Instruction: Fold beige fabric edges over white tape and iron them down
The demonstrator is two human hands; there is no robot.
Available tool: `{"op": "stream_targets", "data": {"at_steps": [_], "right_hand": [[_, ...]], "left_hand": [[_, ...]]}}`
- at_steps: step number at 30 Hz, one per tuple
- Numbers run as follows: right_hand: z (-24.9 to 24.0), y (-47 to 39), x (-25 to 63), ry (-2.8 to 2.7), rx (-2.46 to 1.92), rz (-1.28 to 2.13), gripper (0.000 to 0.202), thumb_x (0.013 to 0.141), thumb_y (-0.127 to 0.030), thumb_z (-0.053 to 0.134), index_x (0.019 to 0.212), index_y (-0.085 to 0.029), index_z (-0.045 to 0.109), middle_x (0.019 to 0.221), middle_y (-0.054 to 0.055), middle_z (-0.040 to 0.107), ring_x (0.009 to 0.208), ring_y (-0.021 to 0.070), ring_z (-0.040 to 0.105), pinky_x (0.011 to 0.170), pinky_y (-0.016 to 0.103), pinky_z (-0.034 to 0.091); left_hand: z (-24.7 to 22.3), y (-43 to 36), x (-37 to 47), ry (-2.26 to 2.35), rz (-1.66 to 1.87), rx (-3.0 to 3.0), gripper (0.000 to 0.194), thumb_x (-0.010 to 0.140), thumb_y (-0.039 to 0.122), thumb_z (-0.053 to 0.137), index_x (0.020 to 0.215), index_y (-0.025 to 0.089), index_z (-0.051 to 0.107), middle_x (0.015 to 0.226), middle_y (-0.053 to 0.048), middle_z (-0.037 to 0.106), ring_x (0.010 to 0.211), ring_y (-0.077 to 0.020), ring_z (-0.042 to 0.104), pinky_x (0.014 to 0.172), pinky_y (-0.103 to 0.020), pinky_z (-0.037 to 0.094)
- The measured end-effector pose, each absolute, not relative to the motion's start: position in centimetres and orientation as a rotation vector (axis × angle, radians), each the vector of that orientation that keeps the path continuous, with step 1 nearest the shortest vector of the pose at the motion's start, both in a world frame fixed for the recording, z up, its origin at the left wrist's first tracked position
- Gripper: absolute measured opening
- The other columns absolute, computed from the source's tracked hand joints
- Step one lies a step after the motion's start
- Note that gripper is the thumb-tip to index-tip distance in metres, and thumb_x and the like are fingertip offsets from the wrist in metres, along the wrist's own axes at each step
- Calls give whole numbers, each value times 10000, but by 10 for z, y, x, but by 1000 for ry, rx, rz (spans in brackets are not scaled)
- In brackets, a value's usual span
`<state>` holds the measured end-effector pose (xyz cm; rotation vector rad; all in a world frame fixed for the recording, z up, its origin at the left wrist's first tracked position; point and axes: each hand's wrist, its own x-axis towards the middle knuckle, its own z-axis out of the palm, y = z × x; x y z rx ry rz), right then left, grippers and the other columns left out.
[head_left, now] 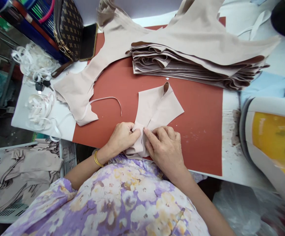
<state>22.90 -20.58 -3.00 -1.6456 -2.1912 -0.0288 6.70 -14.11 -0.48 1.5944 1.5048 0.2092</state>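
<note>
A beige fabric piece [152,101] lies on the red-brown mat [201,121] close to my body, its near end folded over between my hands. My left hand [123,136] pinches the folded edge between thumb and curled fingers. Just to its right, my right hand [165,144] has thumb and forefinger closed on the same fabric, fingertips almost meeting the left thumb. A loop of the cloth stands up at the far end of the piece. Part of the near end is hidden under my fingers.
Behind are a thick stack of beige fabric panels [196,55] and a second pile [108,52] with a thin strap [110,97]. A white-and-yellow iron [275,137] stands right. White tape coils [39,106], a patterned bag [70,29] and a fabric-filled basket [7,218] are left.
</note>
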Motion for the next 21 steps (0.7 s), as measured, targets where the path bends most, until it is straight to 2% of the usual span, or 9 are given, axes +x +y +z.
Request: {"op": "stream_targets", "data": {"at_steps": [7,13,21], "right_hand": [[-21,-202,223,-2219,-1766,-80,194,877,-176,603,1039,-226,698,851,61,620,937,229,442,773,376,235],[-21,-200,220,-2197,-1793,-86,174,831,-134,609,952,-231,688,848,60,621,954,234,443,802,393,214],[-23,-200,218,-2150,-1797,-35,182,864,-141,556,958,-225,687,835,62,606,973,237,444,795,407,190]], "left_hand": [[1,-137,63,1671,276,1593,183,762,350,641,794,170,658,580,29,584,558,-112,520,580,-236,372],[-4,-133,59,1673,289,1600,187,802,340,616,736,175,675,611,3,618,561,-113,496,581,-241,368],[-6,-130,58,1675,291,1551,178,769,326,636,706,168,687,585,5,611,561,-114,507,570,-240,370]]}}
